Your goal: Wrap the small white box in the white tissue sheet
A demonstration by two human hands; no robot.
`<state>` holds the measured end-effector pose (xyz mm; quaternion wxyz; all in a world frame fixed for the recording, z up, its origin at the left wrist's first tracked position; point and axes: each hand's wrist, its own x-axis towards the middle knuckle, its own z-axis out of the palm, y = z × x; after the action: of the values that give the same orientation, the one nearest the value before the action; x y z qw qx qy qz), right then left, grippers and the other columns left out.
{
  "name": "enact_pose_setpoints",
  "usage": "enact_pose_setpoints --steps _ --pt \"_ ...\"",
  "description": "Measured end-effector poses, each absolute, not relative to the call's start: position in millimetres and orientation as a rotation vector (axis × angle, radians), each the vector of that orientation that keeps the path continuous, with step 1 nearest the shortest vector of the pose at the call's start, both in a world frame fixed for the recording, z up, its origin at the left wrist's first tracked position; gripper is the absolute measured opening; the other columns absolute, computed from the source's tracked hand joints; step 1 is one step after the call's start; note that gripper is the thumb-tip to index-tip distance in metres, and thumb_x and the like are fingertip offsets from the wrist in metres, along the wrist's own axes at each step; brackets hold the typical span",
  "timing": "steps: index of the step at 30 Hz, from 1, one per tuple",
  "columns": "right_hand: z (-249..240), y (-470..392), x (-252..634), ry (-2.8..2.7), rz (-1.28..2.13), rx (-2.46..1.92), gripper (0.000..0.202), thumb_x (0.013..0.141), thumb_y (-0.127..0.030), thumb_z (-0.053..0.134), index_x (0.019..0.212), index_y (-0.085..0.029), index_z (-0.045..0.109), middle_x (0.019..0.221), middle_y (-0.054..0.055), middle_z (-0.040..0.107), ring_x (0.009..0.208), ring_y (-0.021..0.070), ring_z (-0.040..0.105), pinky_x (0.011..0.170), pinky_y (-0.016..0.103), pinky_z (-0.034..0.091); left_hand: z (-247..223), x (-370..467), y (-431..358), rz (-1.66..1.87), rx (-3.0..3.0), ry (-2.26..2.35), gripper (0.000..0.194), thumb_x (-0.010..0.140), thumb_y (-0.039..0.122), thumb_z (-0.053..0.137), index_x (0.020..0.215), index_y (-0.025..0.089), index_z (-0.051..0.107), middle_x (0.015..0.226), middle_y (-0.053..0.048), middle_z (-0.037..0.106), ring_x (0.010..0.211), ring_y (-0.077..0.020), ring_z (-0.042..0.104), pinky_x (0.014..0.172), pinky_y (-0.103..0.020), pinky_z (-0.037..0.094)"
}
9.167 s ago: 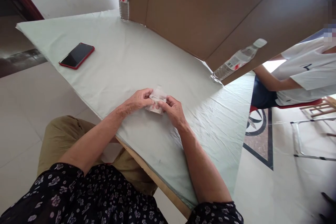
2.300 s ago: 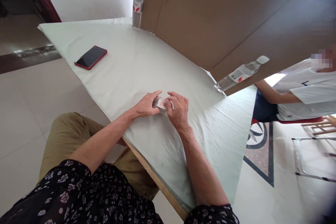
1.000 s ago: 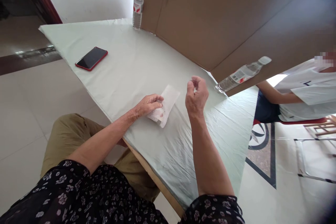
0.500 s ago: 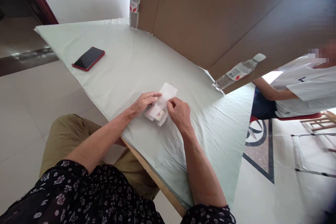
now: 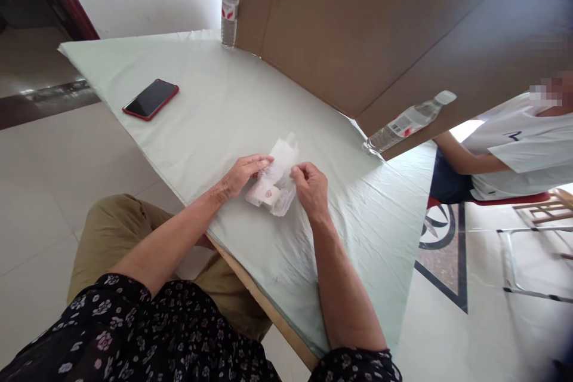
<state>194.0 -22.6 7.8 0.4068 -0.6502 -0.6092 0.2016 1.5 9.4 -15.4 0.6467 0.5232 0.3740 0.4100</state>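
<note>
In front of me on the table lies a small whitish box with a reddish mark, partly covered by a sheet of translucent white plastic wrap that looks like bubble wrap. My left hand holds the wrap's left side, thumb and fingers closing on it near the box. On the other side, my right hand pinches the right edge of the wrap between thumb and bent fingers. The wrap stands loose and creased between the two hands. How far the box is enclosed underneath cannot be seen.
A phone in a red case lies on the pale green tablecloth. One water bottle stands upright; another bottle appears tilted against the brown cardboard panel. A person in a white shirt sits at the right.
My right hand has shifted slightly right, pulling the wrap's edge out with it. The wrap has spread wider, and more of the box's marked face shows.
</note>
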Motion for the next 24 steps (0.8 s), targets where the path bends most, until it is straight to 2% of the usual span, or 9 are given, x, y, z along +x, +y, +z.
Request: enact_pose_setpoints --steps 3,7,9,12,14,16,18,21,24 --pt "6 -22 200 -1.351 0.650 -1.516 0.021 0.084 -0.039 0.054 0.077 -0.021 0.061 0.074 0.002 0.067 0.069 0.0169 0.060 0.074 0.033 0.049 -16 3 8 0.987 1.454 1.059 0.052 0.080 0.051 0.068 0.116 0.014 0.070 0.116 -0.010 0.068 0.097 -0.0220 0.063 0.091 -0.037 0.051" --pt "5 -22 196 -1.267 0.744 -1.432 0.020 0.084 -0.039 0.059 0.079 -0.020 0.064 0.077 0.003 0.071 0.075 0.0177 0.065 0.079 0.034 0.051 -17 6 4 1.023 1.796 1.170 0.044 0.072 0.045 0.078 0.106 0.018 0.071 0.129 -0.013 0.058 0.117 -0.0272 0.058 0.103 -0.040 0.047" --pt "5 -24 193 -1.303 0.784 -1.374 0.021 0.086 -0.040 0.060 0.083 -0.020 0.066 0.082 0.004 0.073 0.079 0.0184 0.068 0.082 0.035 0.053 -18 8 4 0.992 1.836 1.206 0.036 0.069 0.038 0.080 0.098 0.018 0.070 0.127 -0.012 0.057 0.116 -0.0269 0.058 0.105 -0.041 0.047" --pt "5 -24 190 -1.342 0.794 -1.307 0.021 0.089 -0.040 0.059 0.086 -0.021 0.067 0.085 0.004 0.075 0.084 0.0189 0.071 0.088 0.036 0.053 -18 7 6 0.956 1.765 1.290 0.013 0.073 0.028 0.071 0.078 0.017 0.064 0.112 -0.009 0.061 0.099 -0.0219 0.062 0.095 -0.037 0.052" --pt "4 -23 192 -1.299 0.767 -1.305 0.021 0.089 -0.039 0.059 0.086 -0.020 0.067 0.082 0.003 0.075 0.083 0.0183 0.072 0.089 0.036 0.053 -18 6 9 0.973 1.716 1.319 0.011 0.076 0.022 0.062 0.067 0.018 0.058 0.100 -0.007 0.063 0.095 -0.0206 0.063 0.091 -0.035 0.052" --pt "0 -21 197 -1.202 0.766 -1.323 0.020 0.086 -0.039 0.061 0.082 -0.020 0.067 0.079 0.002 0.075 0.076 0.0170 0.071 0.084 0.035 0.054 -18 4 11 1.010 1.681 1.332 0.015 0.076 0.019 0.058 0.062 0.018 0.054 0.099 -0.008 0.065 0.101 -0.0215 0.064 0.092 -0.033 0.051" --pt "-4 -18 202 -1.103 0.788 -1.357 0.019 0.081 -0.038 0.063 0.079 -0.019 0.065 0.078 0.002 0.074 0.067 0.0153 0.068 0.075 0.032 0.054 -18 3 13 1.054 1.650 1.357 0.015 0.076 0.018 0.058 0.061 0.018 0.053 0.107 -0.011 0.067 0.108 -0.0225 0.064 0.093 -0.033 0.051" --pt "-11 -15 211 -1.039 0.789 -1.443 0.017 0.076 -0.036 0.063 0.074 -0.019 0.062 0.071 0.001 0.070 0.058 0.0132 0.062 0.063 0.029 0.050 -20 1 16 1.136 1.639 1.459 0.014 0.077 0.016 0.057 0.064 0.019 0.052 0.116 -0.013 0.067 0.107 -0.0220 0.065 0.094 -0.035 0.052" --pt "-16 -12 221 -1.069 0.737 -1.576 0.015 0.075 -0.035 0.060 0.071 -0.020 0.060 0.059 -0.002 0.062 0.051 0.0123 0.053 0.055 0.028 0.044 -23 -4 19 1.194 1.690 1.660 0.016 0.076 0.013 0.057 0.065 0.020 0.049 0.113 -0.012 0.068 0.108 -0.0241 0.064 0.100 -0.042 0.051"
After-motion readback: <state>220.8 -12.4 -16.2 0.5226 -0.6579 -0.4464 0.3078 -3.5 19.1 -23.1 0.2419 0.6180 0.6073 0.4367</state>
